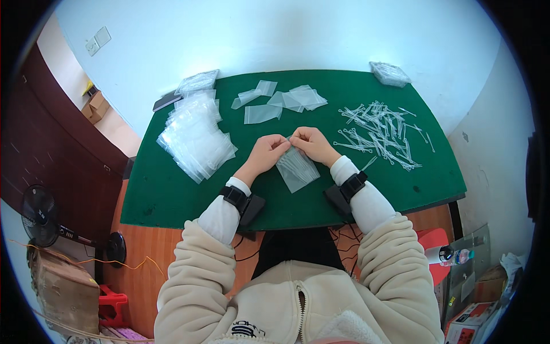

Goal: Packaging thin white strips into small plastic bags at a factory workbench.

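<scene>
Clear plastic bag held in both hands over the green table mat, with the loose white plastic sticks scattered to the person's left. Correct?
Not quite. The head view shows the loose white plastic sticks scattered to the person's right; the rest holds: both hands hold the clear plastic bag over the green table mat.

We see a small clear plastic bag (297, 167) held at its top edge between our two hands, left hand (267, 153) and right hand (312, 143), whose fingertips pinch the mouth of the bag together. The bag is rectangular, see-through and slightly glossy, and it hangs tilted, its lower end slanting toward our right and resting on the green counter (172, 189). Inside it we can make out a bundle of thin clear sticks lying lengthwise along the bag. It sits near the middle of the counter, just in front of us, between our wrists.
</scene>
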### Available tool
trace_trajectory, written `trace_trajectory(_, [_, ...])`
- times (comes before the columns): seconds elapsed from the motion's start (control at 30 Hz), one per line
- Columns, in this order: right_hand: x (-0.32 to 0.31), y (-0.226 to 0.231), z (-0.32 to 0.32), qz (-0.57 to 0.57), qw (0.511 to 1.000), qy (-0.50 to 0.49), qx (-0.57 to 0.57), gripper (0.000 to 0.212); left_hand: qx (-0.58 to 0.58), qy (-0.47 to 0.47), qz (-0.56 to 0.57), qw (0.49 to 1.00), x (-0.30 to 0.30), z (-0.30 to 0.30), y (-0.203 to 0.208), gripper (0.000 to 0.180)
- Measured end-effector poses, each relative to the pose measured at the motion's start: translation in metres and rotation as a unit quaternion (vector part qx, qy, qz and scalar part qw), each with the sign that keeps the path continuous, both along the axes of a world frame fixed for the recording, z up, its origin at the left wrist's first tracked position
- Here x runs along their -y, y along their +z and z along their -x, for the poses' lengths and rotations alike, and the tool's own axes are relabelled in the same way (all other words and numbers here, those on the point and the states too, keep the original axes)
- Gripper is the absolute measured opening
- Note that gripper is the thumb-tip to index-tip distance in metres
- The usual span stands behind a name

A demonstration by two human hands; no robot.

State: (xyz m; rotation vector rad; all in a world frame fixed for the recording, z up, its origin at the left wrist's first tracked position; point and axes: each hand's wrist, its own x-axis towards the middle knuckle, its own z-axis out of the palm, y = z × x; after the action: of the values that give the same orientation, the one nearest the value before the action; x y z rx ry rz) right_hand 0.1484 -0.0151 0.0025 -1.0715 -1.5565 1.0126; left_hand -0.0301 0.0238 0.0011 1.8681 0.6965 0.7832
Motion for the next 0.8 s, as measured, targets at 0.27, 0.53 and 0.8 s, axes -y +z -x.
trace_trajectory(0.27, [-0.002,-0.004,-0.003,-0.032,0.999,-0.021,0.02,0.014,-0.022,0.032,-0.072,0.997,0.002,0.001,0.003,0.018])
trace_trajectory(0.53, [-0.007,-0.006,-0.012,-0.053,0.993,-0.103,0.032,0.019,-0.01,0.013,-0.013,1.0,-0.011,0.01,0.006,0.019])
trace_trajectory(0.8, [0.001,0.0,-0.005,-0.088,0.984,-0.092,0.123,0.02,-0.082,-0.089,0.054,0.991,-0.006,0.017,0.02,0.016])
